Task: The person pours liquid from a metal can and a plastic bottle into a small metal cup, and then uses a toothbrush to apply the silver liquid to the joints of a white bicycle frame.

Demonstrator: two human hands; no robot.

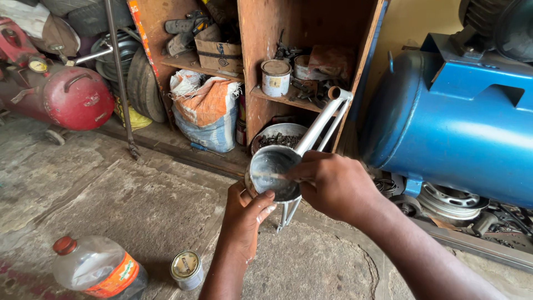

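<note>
Before the wooden shelf (288, 61), my left hand (247, 214) clamps the metal cup (272, 175). My right hand (333, 186) pinches a thin stick (272, 176) inside it.

Glossy metal cup (275, 175), glossy blue metal tank (461, 122), rough concrete floor (127, 205).

A small metal cup (273, 173), dull silver and smeared grey inside, is held above the concrete floor, well in front of the wooden shelf unit. Its mouth tips towards the camera, showing a thin pool of silvery-grey paint at the bottom. The left hand (247, 214) grips it from below, thumb on the near rim. The right hand (333, 186) pinches a thin stick or brush (272, 175), its tip lying across the inside of the cup; which of the two it is cannot be told. Behind and beneath the cup stands a silver-painted tubular metal frame (322, 125), slanting up to the right.
</note>
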